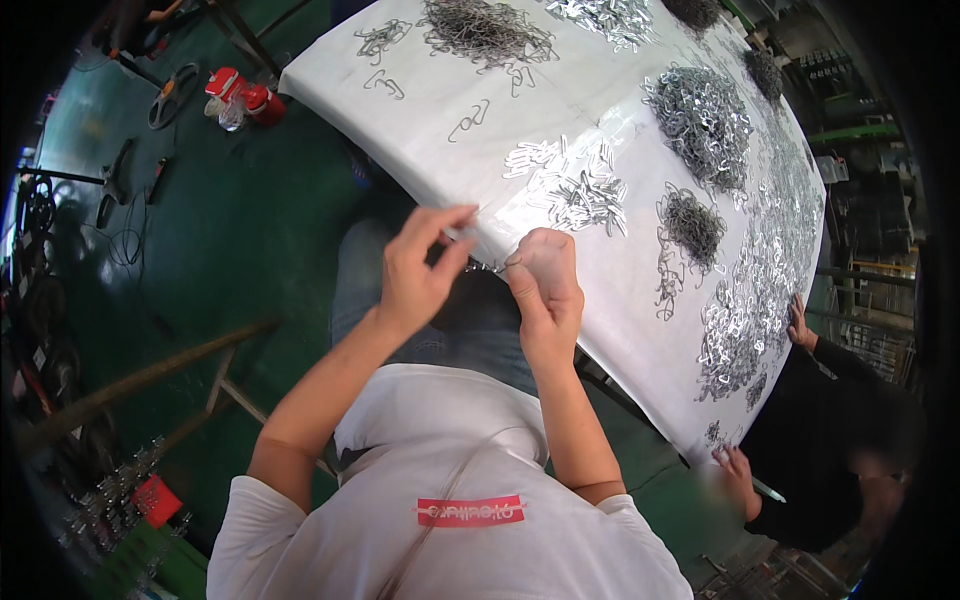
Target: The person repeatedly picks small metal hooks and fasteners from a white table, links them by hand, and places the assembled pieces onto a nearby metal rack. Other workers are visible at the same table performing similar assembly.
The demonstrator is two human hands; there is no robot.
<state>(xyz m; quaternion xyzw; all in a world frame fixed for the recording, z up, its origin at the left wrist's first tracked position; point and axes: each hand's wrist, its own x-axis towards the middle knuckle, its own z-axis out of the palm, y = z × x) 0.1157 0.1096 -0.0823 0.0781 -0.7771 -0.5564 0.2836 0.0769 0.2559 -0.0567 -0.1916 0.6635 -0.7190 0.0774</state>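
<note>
In front of my body, just off the table's near edge, a short string of small linked metal pieces point(485, 267) spans the gap between my hands. My right hand point(548, 300) pinches its right end, where a bent wire hook point(513, 259) shows at the thumb tip. My left hand point(415, 270) has its fingers curled at the other end; the index finger reaches forward, and its exact grip is partly hidden. Closest on the table is a loose pile of flat, shiny oblong metal links point(585, 200).
The white-covered table point(640, 330) holds a dark wire-hook pile point(480, 30), a silver pile point(700, 120), a smaller hook pile point(692, 225) and scattered shiny pieces point(750, 310). A co-worker's hand point(738, 478) rests at the right edge. Red containers point(245, 97) stand left; a metal bar point(150, 385) crosses lower left.
</note>
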